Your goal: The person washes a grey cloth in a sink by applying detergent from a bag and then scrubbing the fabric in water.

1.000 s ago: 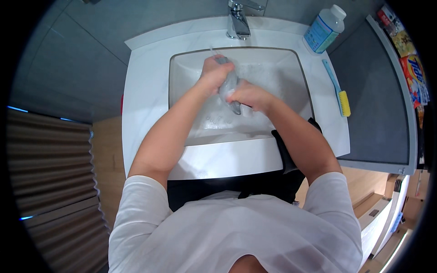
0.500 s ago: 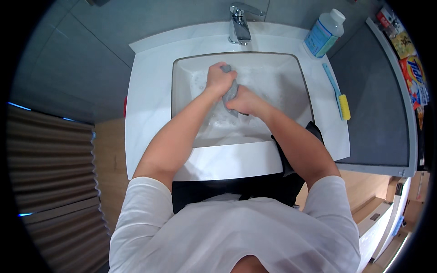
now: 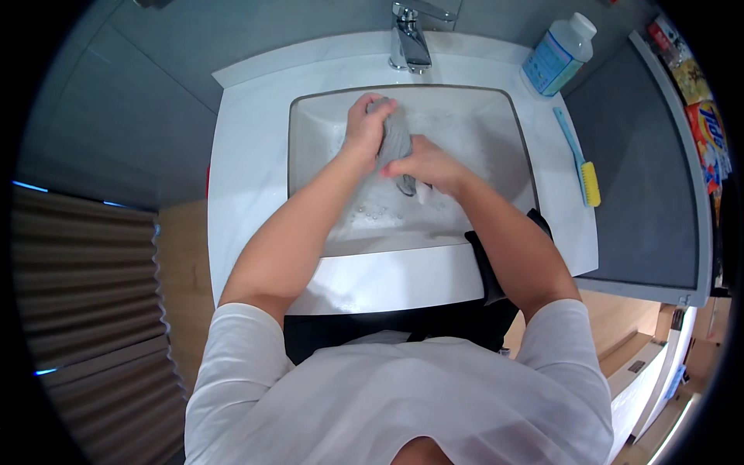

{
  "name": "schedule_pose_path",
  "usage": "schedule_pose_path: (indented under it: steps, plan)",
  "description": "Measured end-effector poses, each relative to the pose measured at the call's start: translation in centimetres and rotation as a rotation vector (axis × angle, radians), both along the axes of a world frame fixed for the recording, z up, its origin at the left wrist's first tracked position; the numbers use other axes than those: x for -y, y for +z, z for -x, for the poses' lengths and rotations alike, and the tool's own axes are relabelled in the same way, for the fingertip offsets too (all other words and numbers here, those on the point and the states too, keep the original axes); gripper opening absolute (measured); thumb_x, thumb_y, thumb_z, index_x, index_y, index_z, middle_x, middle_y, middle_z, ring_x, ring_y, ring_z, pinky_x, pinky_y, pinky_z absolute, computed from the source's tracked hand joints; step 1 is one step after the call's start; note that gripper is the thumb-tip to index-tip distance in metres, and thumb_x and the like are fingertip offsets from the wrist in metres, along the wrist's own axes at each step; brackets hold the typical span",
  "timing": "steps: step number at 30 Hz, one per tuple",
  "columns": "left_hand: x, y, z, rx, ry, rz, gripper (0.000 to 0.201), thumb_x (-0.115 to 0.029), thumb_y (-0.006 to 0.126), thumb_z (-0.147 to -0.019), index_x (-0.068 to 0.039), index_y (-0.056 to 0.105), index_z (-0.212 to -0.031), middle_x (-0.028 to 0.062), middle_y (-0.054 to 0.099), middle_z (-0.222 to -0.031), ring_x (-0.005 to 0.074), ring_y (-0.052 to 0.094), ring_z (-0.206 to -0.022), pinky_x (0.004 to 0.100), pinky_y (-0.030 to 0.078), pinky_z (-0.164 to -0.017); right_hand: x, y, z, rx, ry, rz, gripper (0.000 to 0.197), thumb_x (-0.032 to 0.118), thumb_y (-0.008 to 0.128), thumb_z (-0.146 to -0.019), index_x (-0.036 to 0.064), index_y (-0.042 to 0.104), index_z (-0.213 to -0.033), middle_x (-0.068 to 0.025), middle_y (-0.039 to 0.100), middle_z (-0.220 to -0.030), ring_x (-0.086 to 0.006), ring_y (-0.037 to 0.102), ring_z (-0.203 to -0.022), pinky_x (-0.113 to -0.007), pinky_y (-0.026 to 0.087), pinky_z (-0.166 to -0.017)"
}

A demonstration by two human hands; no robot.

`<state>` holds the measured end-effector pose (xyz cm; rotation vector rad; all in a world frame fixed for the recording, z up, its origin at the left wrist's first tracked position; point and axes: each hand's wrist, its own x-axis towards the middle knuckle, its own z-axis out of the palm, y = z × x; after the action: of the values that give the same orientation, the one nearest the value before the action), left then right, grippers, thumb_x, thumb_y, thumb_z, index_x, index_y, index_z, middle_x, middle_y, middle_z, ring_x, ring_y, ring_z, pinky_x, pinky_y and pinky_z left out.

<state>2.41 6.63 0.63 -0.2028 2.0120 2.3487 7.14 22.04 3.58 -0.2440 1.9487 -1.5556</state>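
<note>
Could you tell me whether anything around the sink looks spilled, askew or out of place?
Nothing stands out. Both hands grip a grey cloth over the soapy sink; the brush and bottle rest on the counter.

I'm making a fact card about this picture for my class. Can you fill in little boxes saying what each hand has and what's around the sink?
Left hand: grips the top of a grey cloth
Right hand: grips the same cloth lower down
Sink: white, with soapy water
Tap: chrome, behind the basin
Bottle: blue, white cap, right back corner
Brush: blue handle, yellow head, right ledge
</note>
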Motion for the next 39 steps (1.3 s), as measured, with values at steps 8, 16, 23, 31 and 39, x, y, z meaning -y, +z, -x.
schedule_pose_path:
  steps: [8, 16, 23, 31, 39]
  plan:
    - [2.9, 2.9, -0.6, -0.058, -0.808, -0.906, 0.067, -0.055, 0.056, -0.095, -0.009, 0.048, -0.143, 0.0205, 0.051, -0.146, 0.0482, 0.046, -0.136, 0.0604, 0.041, -0.11, -2.0, 1.0, -0.2, 0.388, 0.264, 0.423, 0.056, 0.03, 0.074, -0.074, -0.0026, 0.059, -0.117, -0.0147, 0.067, -0.092, -0.022, 0.063, -0.061, -0.032, 0.05, -0.049]
    - [2.3, 2.2, -0.4, -0.282, -0.895, -0.877, 0.033, -0.036, 0.065, -0.093, -0.014, 0.057, -0.116, 0.0121, 0.06, -0.123, 0.0357, 0.056, -0.122, 0.0605, 0.046, -0.104, -2.3, 1.0, -0.9, 0.577, 0.221, 0.678, 0.058, 0.029, 0.075, -0.075, -0.0025, 0.057, -0.121, -0.0142, 0.067, -0.093, -0.0207, 0.063, -0.065, -0.031, 0.05, -0.051]
    - [1.5, 5.3, -1.8, 0.119, -0.377, -0.428, 0.02, -0.022, 0.066, -0.09, -0.005, 0.057, -0.088, 0.0088, 0.059, -0.078, 0.0247, 0.064, -0.072, 0.0453, 0.06, -0.074, -0.7, 2.3, -1.2, 0.357, 0.033, 0.233, 0.043, 0.026, 0.076, -0.079, 0.0016, 0.061, -0.111, -0.0082, 0.064, -0.091, -0.0165, 0.063, -0.073, -0.033, 0.049, -0.053]
    - [0.2, 4.4, -1.6, 0.13, -0.224, -0.135, 0.021, -0.019, 0.067, -0.089, 0.001, 0.061, -0.09, 0.0107, 0.062, -0.076, 0.0228, 0.065, -0.068, 0.0401, 0.056, -0.066, -0.1, 1.4, -1.9, 0.271, -0.015, 0.169, 0.038, 0.022, 0.075, -0.08, 0.0041, 0.063, -0.112, -0.0044, 0.062, -0.092, -0.0133, 0.059, -0.078, -0.032, 0.047, -0.06]
    - [-0.8, 1.0, -1.2, 0.109, -0.058, 0.221, 0.02, -0.013, 0.067, -0.086, 0.005, 0.065, -0.093, 0.0121, 0.065, -0.075, 0.022, 0.068, -0.064, 0.0382, 0.054, -0.057, 1.1, -2.9, -1.5, 0.273, -0.119, 0.069, 0.031, 0.015, 0.076, -0.076, 0.0019, 0.068, -0.102, -0.004, 0.063, -0.091, -0.0165, 0.058, -0.081, -0.034, 0.047, -0.068]
